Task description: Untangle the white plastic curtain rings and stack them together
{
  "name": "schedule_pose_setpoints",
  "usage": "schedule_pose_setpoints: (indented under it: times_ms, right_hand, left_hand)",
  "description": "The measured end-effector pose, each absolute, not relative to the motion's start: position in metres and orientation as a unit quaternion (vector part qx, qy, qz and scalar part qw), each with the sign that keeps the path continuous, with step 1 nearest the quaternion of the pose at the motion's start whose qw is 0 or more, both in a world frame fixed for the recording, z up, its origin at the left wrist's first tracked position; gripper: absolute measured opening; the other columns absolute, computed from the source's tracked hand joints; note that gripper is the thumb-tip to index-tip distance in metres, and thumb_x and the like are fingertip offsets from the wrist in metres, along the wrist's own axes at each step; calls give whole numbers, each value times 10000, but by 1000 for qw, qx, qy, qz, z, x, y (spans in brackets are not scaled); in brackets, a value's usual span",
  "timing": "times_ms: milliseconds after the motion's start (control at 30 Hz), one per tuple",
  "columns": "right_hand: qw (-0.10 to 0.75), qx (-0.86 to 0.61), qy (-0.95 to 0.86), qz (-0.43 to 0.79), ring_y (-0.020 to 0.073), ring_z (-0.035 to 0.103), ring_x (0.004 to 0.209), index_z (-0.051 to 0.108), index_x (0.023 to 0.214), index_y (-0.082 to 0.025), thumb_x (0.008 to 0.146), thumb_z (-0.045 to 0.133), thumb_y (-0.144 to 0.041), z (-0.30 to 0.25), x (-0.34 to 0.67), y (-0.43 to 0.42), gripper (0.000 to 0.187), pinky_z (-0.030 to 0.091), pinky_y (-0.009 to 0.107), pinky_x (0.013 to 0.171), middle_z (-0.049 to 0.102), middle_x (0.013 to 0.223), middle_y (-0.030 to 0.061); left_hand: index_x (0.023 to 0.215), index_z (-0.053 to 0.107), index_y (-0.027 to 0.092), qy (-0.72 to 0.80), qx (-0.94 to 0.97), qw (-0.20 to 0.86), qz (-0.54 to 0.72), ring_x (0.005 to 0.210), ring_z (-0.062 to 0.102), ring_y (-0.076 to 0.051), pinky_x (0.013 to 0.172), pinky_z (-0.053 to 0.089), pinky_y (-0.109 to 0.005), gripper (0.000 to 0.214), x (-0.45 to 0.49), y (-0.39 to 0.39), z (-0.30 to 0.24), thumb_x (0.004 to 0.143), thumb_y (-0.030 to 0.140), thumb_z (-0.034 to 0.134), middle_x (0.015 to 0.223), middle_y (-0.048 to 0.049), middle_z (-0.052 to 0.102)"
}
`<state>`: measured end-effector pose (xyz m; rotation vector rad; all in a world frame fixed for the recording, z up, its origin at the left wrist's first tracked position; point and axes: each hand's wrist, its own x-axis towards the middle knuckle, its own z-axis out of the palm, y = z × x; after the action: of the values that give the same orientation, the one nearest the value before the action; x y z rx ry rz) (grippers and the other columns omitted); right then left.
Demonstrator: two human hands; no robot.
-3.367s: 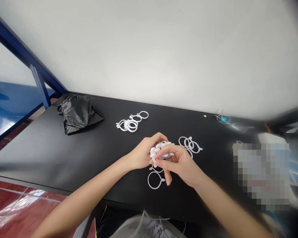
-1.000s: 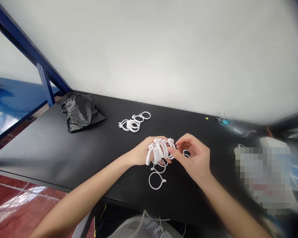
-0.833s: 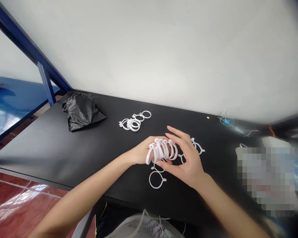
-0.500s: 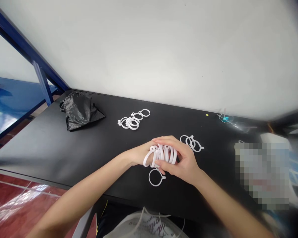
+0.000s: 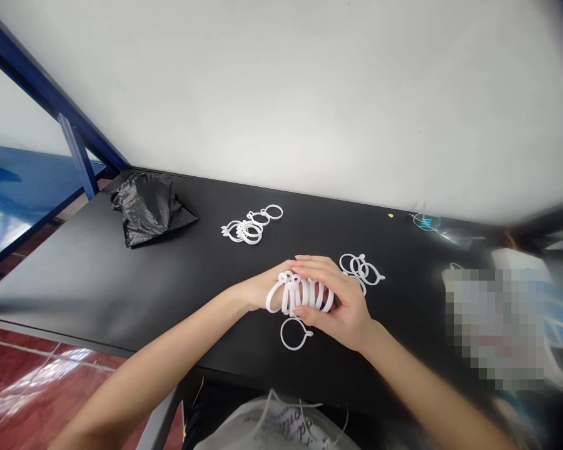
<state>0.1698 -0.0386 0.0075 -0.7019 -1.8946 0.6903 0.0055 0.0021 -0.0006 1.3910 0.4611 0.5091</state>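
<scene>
Currently, rings (image 5: pixel 304 294) circle left hand (image 5: pixel 261 290), row pointing toward right hand (image 5: pixel 344 306), half-curled, clasping them; left grip hidden, can't tell.

Black bag (image 5: pixel 147 209) on a black table (image 5: pixel 182 269)
Pale wall (image 5: pixel 309 94) behind, blue frame (image 5: pixel 78 156) at left, red floor (image 5: pixel 28 375) below; yellow speck (image 5: pixel 391 215) near the wall.
</scene>
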Motion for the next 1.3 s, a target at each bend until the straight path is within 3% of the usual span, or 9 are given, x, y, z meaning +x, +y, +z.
schedule_pose_setpoints:
  times_ms: [133,267,333,433,567,800,967,1133,1300]
  right_hand:
    - [499,-335,-727,331,310,565,1210,583,1280,-228,838,702,-368,5,178,-38,479,476,502,991,627,1278,130]
    - [565,-460,-589,352,163,630,737,670,854,-218,823,723,-286,6,185,-36,92,526,285,630,652,829,33]
    - [513,-490,-543,450,114,570,554,654,752,-199,780,766,-277,6,186,-35,140,456,224,474,604,654,-8]
    - [431,-485,-490,582,110,577,487,686,804,-179,712,820,-287,7,184,-36,196,404,192,387,631,600,-8]
    - [424,-472,-449,629,115,620,512,724,836,-162,714,815,-322,9,175,-40,221,440,185,392,674,656,16]
    - [384,-460,-452,661,120,655,551,736,759,-163,663,851,-245,9,165,-43,171,473,172,432,694,646,7]
    - [395,-466,-442,657,109,643,531,729,712,-157,698,832,-283,9,166,-43,163,478,170,443,697,621,10]
    - [398,-473,-447,646,141,665,543,718,669,-152,676,846,-321,7,164,-44,212,490,197,447,706,625,26]
    - [392,-417,-467,674,162,691,573,733,771,-142,842,656,-512,10,168,-42,385,531,238,493,716,696,67]
  left_hand:
    - [963,612,119,216,559,760,250,803,689,-210,716,584,-342,290,2,1,2,737,230,756,890,-67,672]
    - [981,585,112,240,552,747,281,771,691,-195,667,580,-304,279,-3,3,7,742,154,722,876,-50,660]
    - [994,596,111,258,599,698,296,742,668,-169,654,558,-279,231,-5,5,9,784,166,675,859,-40,655]
    - [1018,626,119,301,688,586,305,717,616,-136,637,500,-239,204,-7,7,9,825,185,626,851,-28,659]
    - [1018,639,119,318,739,522,284,704,597,-127,624,464,-220,196,-6,6,7,832,170,601,833,-20,676]
    - [993,635,131,298,736,544,270,685,634,-126,624,481,-204,179,-5,3,2,817,157,614,817,-13,700]
    - [950,637,129,280,737,560,255,599,613,-99,567,456,-173,138,-5,3,8,827,116,575,672,20,659]
    - [968,607,137,271,735,568,252,604,616,-103,572,458,-175,148,-4,3,7,821,131,586,666,24,659]
    - [895,573,149,282,770,524,232,557,505,-70,536,392,-169,86,-7,5,7,820,123,542,636,56,573]
